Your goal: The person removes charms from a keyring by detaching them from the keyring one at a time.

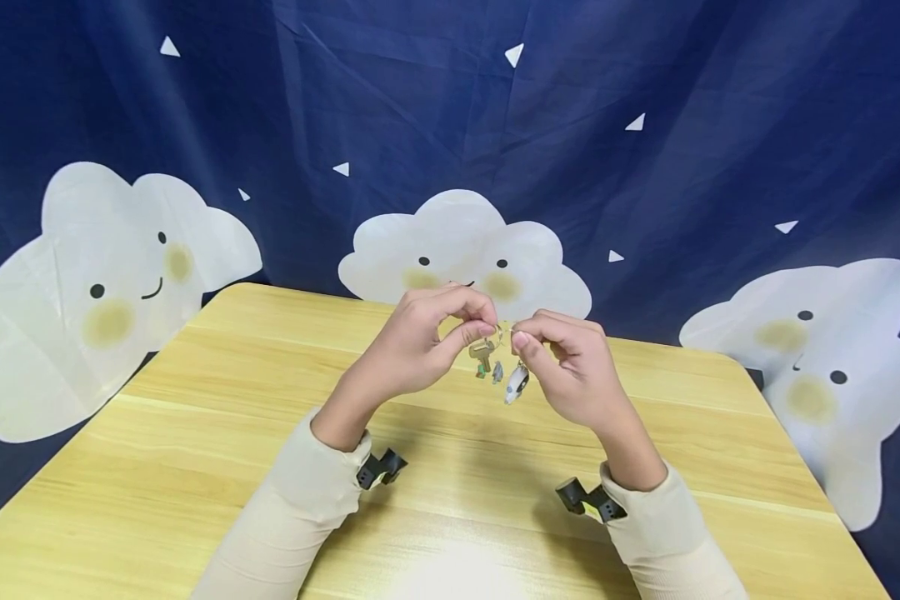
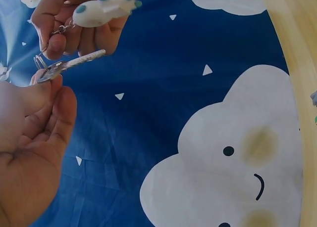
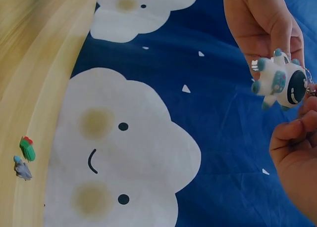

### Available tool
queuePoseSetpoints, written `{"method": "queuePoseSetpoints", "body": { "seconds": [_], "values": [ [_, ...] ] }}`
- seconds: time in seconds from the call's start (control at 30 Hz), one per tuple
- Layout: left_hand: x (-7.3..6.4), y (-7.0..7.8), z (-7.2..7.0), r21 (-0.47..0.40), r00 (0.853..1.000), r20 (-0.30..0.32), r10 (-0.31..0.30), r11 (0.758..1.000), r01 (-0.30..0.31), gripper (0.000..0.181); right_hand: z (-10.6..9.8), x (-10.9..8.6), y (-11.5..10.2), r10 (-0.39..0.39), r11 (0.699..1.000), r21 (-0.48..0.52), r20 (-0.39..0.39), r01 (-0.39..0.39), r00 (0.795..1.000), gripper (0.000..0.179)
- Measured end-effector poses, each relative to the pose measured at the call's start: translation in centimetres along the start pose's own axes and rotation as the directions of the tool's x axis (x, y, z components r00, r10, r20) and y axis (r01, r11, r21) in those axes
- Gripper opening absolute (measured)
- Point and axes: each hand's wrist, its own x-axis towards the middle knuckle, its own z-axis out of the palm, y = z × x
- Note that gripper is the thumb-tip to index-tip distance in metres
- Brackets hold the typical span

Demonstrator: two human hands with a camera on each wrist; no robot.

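Between thumb and finger, my left hand (image 1: 427,337) pinches a metal key ring (image 2: 40,64). A key (image 1: 483,354) hangs from it and juts out sideways in the left wrist view. Close by on the right, my right hand (image 1: 570,362) pinches the end of a short chain (image 2: 63,29). From this chain dangles a white astronaut charm (image 3: 277,83) with teal spots and a dark visor. The fingertips of both hands nearly meet over the table; just how the chain joins the ring cannot be made out.
A green figurine with a red top (image 3: 27,149) and a grey figurine (image 3: 22,168) lie side by side on the wooden table (image 1: 450,492). A dark blue curtain (image 1: 420,108) with white clouds hangs behind. Small black cameras (image 1: 381,468) sit on both wrists.
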Motion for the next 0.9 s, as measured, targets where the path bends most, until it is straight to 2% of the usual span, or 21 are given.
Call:
{"method": "queuePoseSetpoints", "body": {
  "seconds": [0.3, 0.47, 0.67, 0.8, 0.9],
  "values": [
    [0.05, 0.05, 0.08, -0.043, 0.999, 0.013, 0.036, 0.998, -0.035, 0.013, -0.29, -0.03, -0.04, -0.009, 1.0, 0.014, 0.018, 0.009, 1.0, 0.024],
    [0.17, 0.2, 0.24, -0.07, 0.998, 0.023, 0.054, 0.996, -0.052, 0.005, -0.37, 0.01, -0.08, -0.01, 1.0, 0.001, 0.015, 0.01, 1.0, 0.017],
    [0.17, 0.11, 0.44, -0.068, 0.997, 0.016, 0.071, 0.995, -0.07, 0.005, -0.39, -0.03, 0.09, -0.004, 1.0, 0.003, 0.015, 0.004, 1.0, 0.017],
    [0.21, 0.16, 0.5, -0.066, 0.998, 0.014, 0.063, 0.996, -0.062, 0.004, -0.4, -0.03, 0.17, 0.004, 1.0, 0.0, 0.015, -0.004, 1.0, 0.019],
    [0.21, 0.17, 0.44, -0.063, 0.999, 0.022, 0.035, 0.997, -0.034, 0.006, -0.43, -0.05, 0.15, 0.022, 1.0, -0.005, 0.012, -0.021, 1.0, 0.018]
  ]
}}
